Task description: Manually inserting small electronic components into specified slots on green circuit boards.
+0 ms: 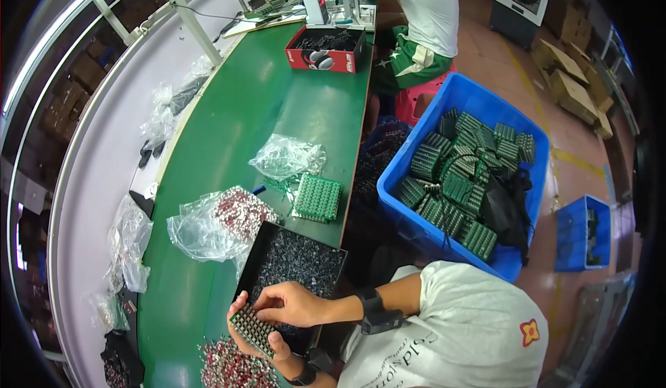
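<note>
Gripping a small rectangular circuit-board panel, green at the edge and covered in rows of metallic parts [254,329], in my left hand [283,355]: thumb on the near edge, fingers curled round the far one. Panel is tilted, held up over the near end of a black rectangular open tray [295,256] filled with small dark, glinting pieces. My right hand [295,305] is bent over the panel, fingertips bunched at its top face; can't tell if a part is pinched there, too small to see. Black strap [379,310] on my right wrist, another dark band on the left.

Green surface [208,138] under the tray. Loose heap of tiny red-and-white parts [236,366] just beside my left hand. More of the same kind spill from a clear plastic bag [198,232] past the tray. Near its far end: stack of green dotted board panels [318,197], with a crumpled clear bag [284,158] behind.

Off the surface, on my right: big blue plastic bin [485,100] loaded with stacked green panels. Further along, a seated co-worker in a white shirt [427,13], near a red open box [325,58] of black items.
</note>
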Demonstrator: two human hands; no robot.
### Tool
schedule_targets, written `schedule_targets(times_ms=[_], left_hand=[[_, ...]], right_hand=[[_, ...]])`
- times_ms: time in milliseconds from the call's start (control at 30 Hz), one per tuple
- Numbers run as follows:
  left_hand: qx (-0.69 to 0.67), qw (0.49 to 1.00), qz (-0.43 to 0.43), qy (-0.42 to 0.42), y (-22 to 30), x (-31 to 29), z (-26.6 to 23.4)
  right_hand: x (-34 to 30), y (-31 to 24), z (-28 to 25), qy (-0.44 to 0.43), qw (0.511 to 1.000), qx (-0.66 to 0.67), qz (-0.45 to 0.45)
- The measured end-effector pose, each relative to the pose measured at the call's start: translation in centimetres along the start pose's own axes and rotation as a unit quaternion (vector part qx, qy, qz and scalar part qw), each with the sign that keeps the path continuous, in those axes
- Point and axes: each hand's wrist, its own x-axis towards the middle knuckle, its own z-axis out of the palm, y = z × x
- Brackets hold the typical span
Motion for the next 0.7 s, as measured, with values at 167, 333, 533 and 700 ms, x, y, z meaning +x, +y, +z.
schedule_targets(times_ms=[167, 333, 533, 700], left_hand=[[-0.005, 0.995, -0.08, 0.05, 3.1, 0.0, 1.1], [0.077, 0.995, 0.053, -0.017, 0.3, 1.0, -2.0], [-0.151, 0.986, -0.036, 0.053, 0.2, 0.4, -1.8], [-0.129, 0.992, -0.019, -0.001, -0.3, 0.3, -2.2]], right_hand=[[1.2, 0.7, 0.2, 0.025, 0.984, -0.135, -0.116], [0.6, -0.7, -1.3, 0.031, 0.999, -0.003, -0.017], [1.7, -1.1, -0.7, -0.023, 0.997, -0.072, -0.018], [1.6, -1.4, 0.1, -0.04, 0.997, -0.032, 0.051]])
